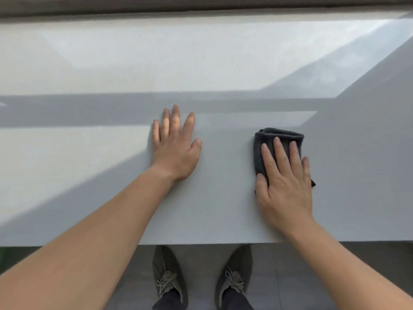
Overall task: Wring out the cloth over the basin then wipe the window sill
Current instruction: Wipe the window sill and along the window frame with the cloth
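A: While I watch the head feed from here, I count two bare hands and one cloth (277, 139) on the window sill (111, 175). The sill is a broad, smooth, pale grey slab with a faint speckle, part in sun and part in shade.

B: Where is the cloth, taking the sill's near edge as the mark?

A: It lies flat on the sill, well back from that edge and right of centre. It is dark grey, soft and napped like microfibre, folded into a thick rectangular pad with rounded folds on its far side.

B: And the right hand (283, 182)?

A: I see it spread palm-down on the cloth, fingers straight and slightly apart, pressing rather than gripping. The thumb lies along the pad's left side, and a small dark corner pokes out beside the little finger. The cloth's far end shows beyond the fingertips.

B: The left hand (176, 148)?

A: It rests flat and empty on the bare sill, fingers fanned, left of the cloth and well apart from it, about as far back from the near edge.

B: Anything below that edge?

A: Two dark knit shoes (167, 276) with pale laces, standing on a grey tiled floor (290, 276).
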Demonstrator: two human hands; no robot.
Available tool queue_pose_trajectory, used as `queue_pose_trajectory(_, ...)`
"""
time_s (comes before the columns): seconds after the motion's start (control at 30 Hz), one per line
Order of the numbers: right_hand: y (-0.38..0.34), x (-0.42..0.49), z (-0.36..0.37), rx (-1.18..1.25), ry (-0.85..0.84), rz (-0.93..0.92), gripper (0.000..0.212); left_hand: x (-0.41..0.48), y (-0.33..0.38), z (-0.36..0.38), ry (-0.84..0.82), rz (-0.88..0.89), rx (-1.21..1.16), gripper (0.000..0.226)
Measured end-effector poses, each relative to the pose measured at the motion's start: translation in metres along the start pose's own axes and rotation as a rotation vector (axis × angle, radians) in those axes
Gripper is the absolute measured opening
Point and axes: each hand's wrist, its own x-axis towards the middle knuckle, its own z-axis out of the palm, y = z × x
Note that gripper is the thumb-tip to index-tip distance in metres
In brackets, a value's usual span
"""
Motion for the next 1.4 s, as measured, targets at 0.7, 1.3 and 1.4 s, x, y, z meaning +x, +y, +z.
queue_pose_trajectory(0.7, -0.029, 0.107, -0.005, -0.043, -0.059, -0.496, 0.060, 0.000, 0.001, -0.001, -0.015, 0.001, 0.041, 0.071)
queue_pose_trajectory(1.3, -0.022, 0.258, -0.032, 0.011, 0.001, -0.015, 0.060, 0.155, -0.004, -0.049, -0.033, -0.056, 0.094, 0.070)
queue_pose_trajectory(1.4, -0.050, 0.262, -0.024, 0.015, 0.041, 0.031, 0.061, 0.154, -0.004, -0.043, -0.025, -0.053, 0.142, 0.068)
